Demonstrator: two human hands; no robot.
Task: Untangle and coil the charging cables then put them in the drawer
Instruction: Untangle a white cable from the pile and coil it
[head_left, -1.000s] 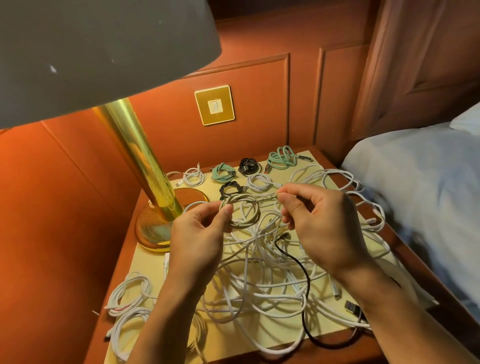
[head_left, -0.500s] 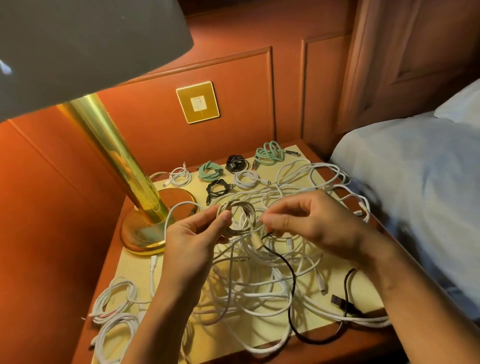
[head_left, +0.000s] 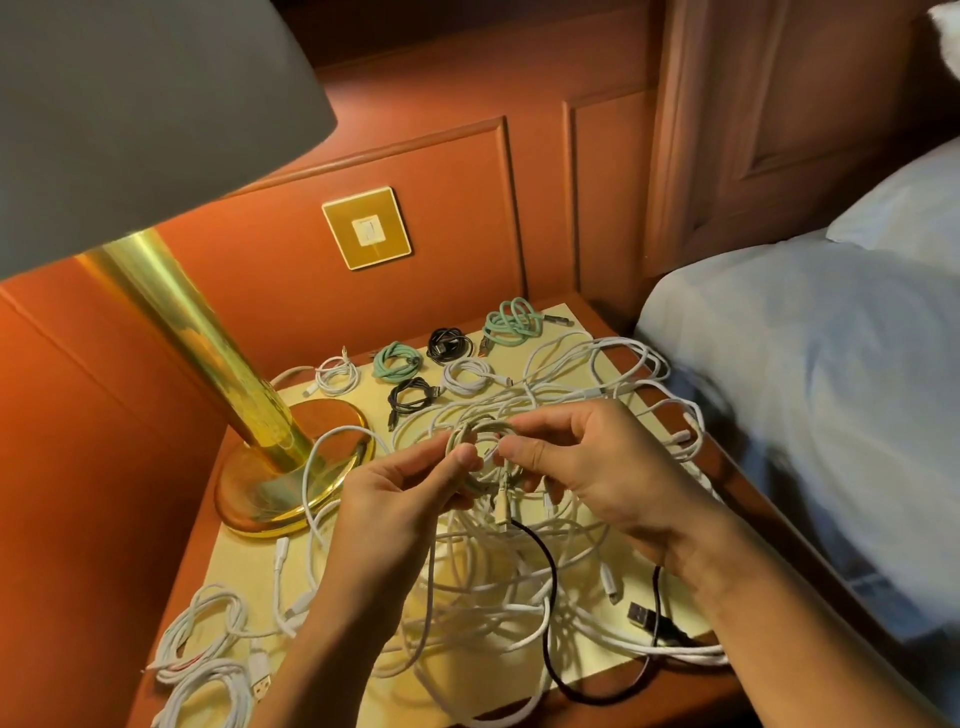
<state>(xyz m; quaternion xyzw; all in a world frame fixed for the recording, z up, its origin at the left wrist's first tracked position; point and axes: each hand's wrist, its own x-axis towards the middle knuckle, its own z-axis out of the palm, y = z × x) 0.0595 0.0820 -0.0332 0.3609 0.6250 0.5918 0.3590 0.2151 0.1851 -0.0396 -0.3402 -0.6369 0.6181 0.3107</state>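
Above the nightstand (head_left: 244, 582) I hold a small coil of white cable (head_left: 480, 441). My left hand (head_left: 400, 499) pinches its left side between thumb and fingers. My right hand (head_left: 597, 467) pinches its right side, fingers curled; the cable's plug end hangs down below the coil. Beneath lies a big tangle of white cables (head_left: 498, 587) with a black cable (head_left: 553, 597) looping through it. Finished coils sit at the back: two green (head_left: 511, 325), two black (head_left: 449, 345) and two white (head_left: 467, 376). The drawer is not in view.
A brass lamp (head_left: 218, 364) stands at the left, its shade filling the upper left. More loose white coils (head_left: 202, 654) lie at the front left corner. A bed with a pillow (head_left: 810, 395) borders the right. A gold wall plate (head_left: 368, 235) is behind.
My right hand has moved left and closer to the left hand, bringing the cable's tail round onto the coil. The view shifted slightly.
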